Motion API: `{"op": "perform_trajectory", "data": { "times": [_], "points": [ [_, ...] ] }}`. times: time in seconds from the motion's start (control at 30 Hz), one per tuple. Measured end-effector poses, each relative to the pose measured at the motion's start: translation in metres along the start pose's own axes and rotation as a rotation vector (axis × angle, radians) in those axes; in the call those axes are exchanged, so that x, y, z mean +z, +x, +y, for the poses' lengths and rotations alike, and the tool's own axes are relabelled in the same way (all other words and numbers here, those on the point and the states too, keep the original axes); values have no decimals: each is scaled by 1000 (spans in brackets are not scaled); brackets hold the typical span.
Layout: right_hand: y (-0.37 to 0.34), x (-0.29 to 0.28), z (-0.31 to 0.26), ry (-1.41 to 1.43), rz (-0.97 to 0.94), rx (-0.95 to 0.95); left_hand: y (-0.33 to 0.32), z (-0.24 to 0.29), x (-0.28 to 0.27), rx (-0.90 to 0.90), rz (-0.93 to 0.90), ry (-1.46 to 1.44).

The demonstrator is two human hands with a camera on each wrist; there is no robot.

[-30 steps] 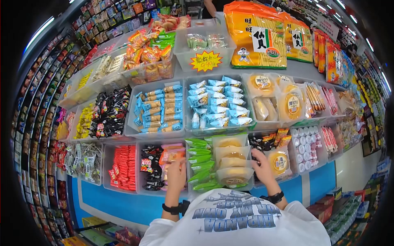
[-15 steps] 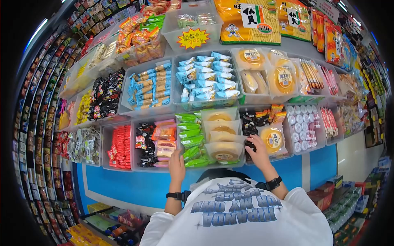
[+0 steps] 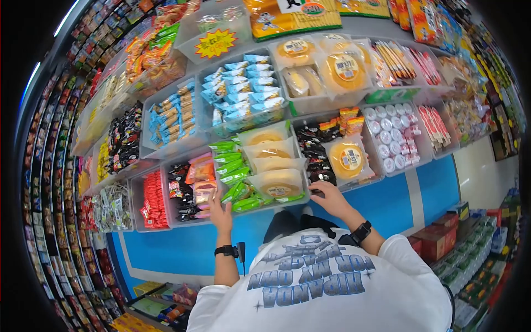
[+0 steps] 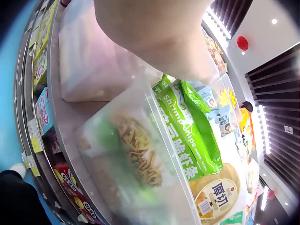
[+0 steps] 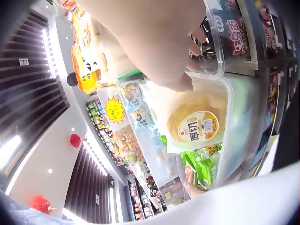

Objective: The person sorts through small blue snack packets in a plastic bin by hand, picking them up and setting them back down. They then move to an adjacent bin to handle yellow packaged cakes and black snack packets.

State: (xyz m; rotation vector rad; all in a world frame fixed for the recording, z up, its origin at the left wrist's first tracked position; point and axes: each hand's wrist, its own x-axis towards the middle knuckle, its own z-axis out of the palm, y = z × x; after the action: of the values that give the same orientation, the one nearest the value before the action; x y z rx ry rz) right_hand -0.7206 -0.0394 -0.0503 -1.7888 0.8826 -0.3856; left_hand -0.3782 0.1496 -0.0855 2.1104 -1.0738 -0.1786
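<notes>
A clear plastic bin (image 3: 259, 207) holds green shrimp-chip bags (image 4: 192, 126) on its left and round packaged cakes (image 3: 279, 184) on its right. My left hand (image 3: 220, 214) is at its left front corner, thumb and fingers straddling the side wall beside pink packets. In the left wrist view my wrist covers those fingers. My right hand (image 3: 331, 199) is at the right front corner. Seen from the right wrist, this hand (image 5: 154, 47) has its thumb over the cake side and its fingers curled over the rim toward the neighbouring bin of dark packets (image 3: 318, 160).
Bins of red packets (image 3: 155, 199) and white-lidded small jars (image 3: 394, 138) stand in the same front row. Behind are blue-wrapped snacks (image 3: 243, 86) and more round cakes (image 3: 343, 69). Lower shelves carry boxes (image 3: 437, 240) at the right, above blue flooring (image 3: 182, 249).
Both hands have come down from beside the bin to its two front corners. My head view has shifted, so the displays appear lower-placed goods higher and further left. The goods stay in their bins.
</notes>
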Motion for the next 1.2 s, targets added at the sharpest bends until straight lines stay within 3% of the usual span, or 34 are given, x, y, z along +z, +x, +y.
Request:
{"op": "perform_trajectory", "data": {
  "times": [0.07,0.2,0.27,0.33,0.4,0.53,0.6,0.63,0.7,0.73,0.8,0.93,1.0,1.07,1.13,1.2],
  "points": [
    [-9,-5,2,0,-3,30,2,7,-8,105,-117,42],
    [-28,-29,9,-135,180,18,4,30,-18,200,-253,183],
    [-31,-46,14,-158,317,88,3,30,-12,158,-263,161],
    [-28,-61,42,-259,417,54,4,15,-3,48,-134,63],
    [-19,-77,67,-393,662,8,7,2,2,55,-87,53],
    [9,-96,84,-321,709,217,8,-4,7,5,-64,54],
    [19,-103,61,-306,496,398,6,-4,8,9,-67,99],
    [24,-101,66,-307,494,405,5,-2,8,8,-53,113],
    [34,-95,77,-436,671,480,4,3,8,7,-45,125],
    [37,-98,82,-436,671,487,4,3,8,1,-40,144],
    [43,-111,92,-332,496,526,6,4,7,-3,-45,163],
    [25,-140,64,-132,473,591,5,4,4,13,-70,173],
    [4,-153,39,4,669,411,6,-1,2,52,-85,169],
    [-21,-164,39,268,795,258,8,0,1,-71,-4,-143],
    [-47,-173,31,321,875,286,15,7,1,-114,13,-243],
    [-64,-174,29,370,948,308,23,7,3,-15,233,-255]
  ]
}}
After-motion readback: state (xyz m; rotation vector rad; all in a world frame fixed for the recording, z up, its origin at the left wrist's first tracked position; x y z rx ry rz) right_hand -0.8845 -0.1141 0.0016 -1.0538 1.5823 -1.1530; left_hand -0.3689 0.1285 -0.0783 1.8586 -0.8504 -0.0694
